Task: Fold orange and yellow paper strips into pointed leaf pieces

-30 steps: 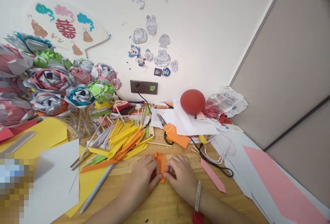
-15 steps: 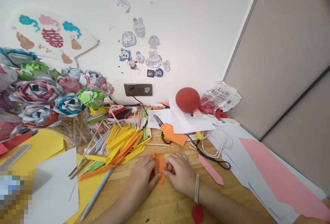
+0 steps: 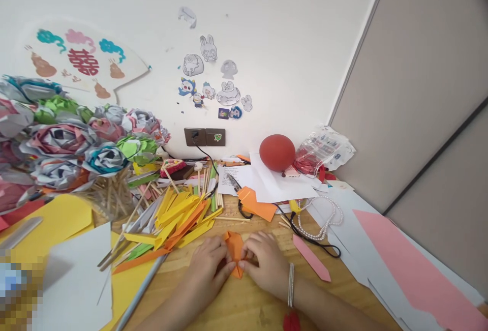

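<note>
A small folded piece of orange paper (image 3: 234, 245) rests on the wooden table between my hands. My left hand (image 3: 212, 261) grips its left edge, thumb and fingers drawn together. On the opposite edge, my right hand (image 3: 264, 260) pinches the paper between thumb and fingers. Both thumbs press near the lower end, where the paper comes to a point. Fingertips cover parts of both sides. A pink paper strip (image 3: 311, 258) with a pointed end lies to the right of my right hand. Folded yellow paper strips (image 3: 179, 214) are heaped up and left of my left hand.
Paper flowers (image 3: 61, 140) on sticks crowd the left. A red balloon (image 3: 277, 152) rests on white sheets at the back. A beaded string (image 3: 331, 224) and black cord (image 3: 316, 243) lie right. Large pink paper (image 3: 412, 265) covers the right side; a grey pen-like rod (image 3: 141, 290) lies front left.
My hands have spread slightly apart at the orange paper, showing more of its face and a pointed lower end. The whole view has shifted a little, with the wall lower in frame.
</note>
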A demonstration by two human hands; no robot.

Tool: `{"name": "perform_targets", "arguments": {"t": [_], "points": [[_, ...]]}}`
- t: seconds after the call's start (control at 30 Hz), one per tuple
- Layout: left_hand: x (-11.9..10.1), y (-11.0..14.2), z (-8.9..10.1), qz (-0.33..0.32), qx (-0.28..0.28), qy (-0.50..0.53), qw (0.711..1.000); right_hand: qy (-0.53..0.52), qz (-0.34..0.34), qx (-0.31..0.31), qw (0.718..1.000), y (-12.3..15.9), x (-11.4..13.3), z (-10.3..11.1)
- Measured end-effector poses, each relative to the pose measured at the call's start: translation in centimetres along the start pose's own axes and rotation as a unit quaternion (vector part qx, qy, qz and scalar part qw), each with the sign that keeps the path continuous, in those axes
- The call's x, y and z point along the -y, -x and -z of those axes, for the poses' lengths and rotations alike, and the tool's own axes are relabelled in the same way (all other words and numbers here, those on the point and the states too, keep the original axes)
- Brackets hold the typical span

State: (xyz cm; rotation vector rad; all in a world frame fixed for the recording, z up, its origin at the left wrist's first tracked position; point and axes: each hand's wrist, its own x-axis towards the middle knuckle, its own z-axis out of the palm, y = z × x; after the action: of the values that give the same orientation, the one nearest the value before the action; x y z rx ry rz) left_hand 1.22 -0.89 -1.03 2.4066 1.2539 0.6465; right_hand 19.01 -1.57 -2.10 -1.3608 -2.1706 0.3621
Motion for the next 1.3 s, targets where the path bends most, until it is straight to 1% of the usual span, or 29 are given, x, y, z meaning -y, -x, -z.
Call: {"name": "perform_targets", "arguments": {"t": [0.07, 0.13, 0.33, 0.47, 0.63, 0.87, 1.07, 1.1, 1.13, 1.2, 1.27, 1.3], "points": [[0.1, 0.0, 0.3, -0.004, 0.012, 0.015, 1.0, -0.002, -0.006, 0.0, 1.0, 0.0, 0.0, -0.1], [0.2, -0.1, 0.4, 0.005, 0.016, 0.016, 1.0, -0.006, -0.011, -0.003, 1.0, 0.0, 0.1, -0.1], [-0.1, -0.3, 0.0, 0.029, 0.005, 0.0, 1.0, 0.005, -0.02, -0.01, 1.0, 0.0, 0.1, -0.3], [-0.1, -0.3, -0.2, 0.031, 0.004, -0.005, 0.999, 0.018, -0.017, -0.024, 0.999, 0.2, 0.0, -0.6], [-0.1, -0.3, -0.4, 0.036, -0.004, -0.017, 0.999, 0.007, -0.028, -0.032, 0.999, 0.2, 0.2, -0.5], [0.1, -0.4, -0.6, 0.04, -0.013, -0.013, 0.999, -0.002, -0.022, -0.022, 1.0, 0.3, 0.4, -0.3], [0.5, -0.1, -0.3, 0.055, -0.037, -0.033, 0.997, 0.008, -0.025, -0.009, 1.0, 0.3, 0.3, -0.3], [0.6, 0.0, -0.2, 0.046, -0.042, -0.04, 0.997, 0.007, -0.025, -0.006, 1.0, 0.4, 0.3, -0.3], [0.7, 0.2, -0.1, 0.021, -0.046, -0.051, 0.997, 0.007, -0.026, -0.006, 1.0, 0.4, 0.2, -0.3], [0.8, 0.4, 0.2, -0.075, -0.044, -0.085, 0.993, 0.004, -0.027, -0.007, 1.0, 0.4, 0.2, -0.4], [0.9, 0.6, 0.5, -0.184, -0.032, -0.134, 0.973, 0.003, -0.025, -0.011, 1.0, 0.4, 0.2, -0.4], [0.9, 0.6, 0.6, -0.22, -0.025, -0.159, 0.962, 0.003, -0.023, -0.014, 1.0, 0.4, 0.1, -0.5]]}}
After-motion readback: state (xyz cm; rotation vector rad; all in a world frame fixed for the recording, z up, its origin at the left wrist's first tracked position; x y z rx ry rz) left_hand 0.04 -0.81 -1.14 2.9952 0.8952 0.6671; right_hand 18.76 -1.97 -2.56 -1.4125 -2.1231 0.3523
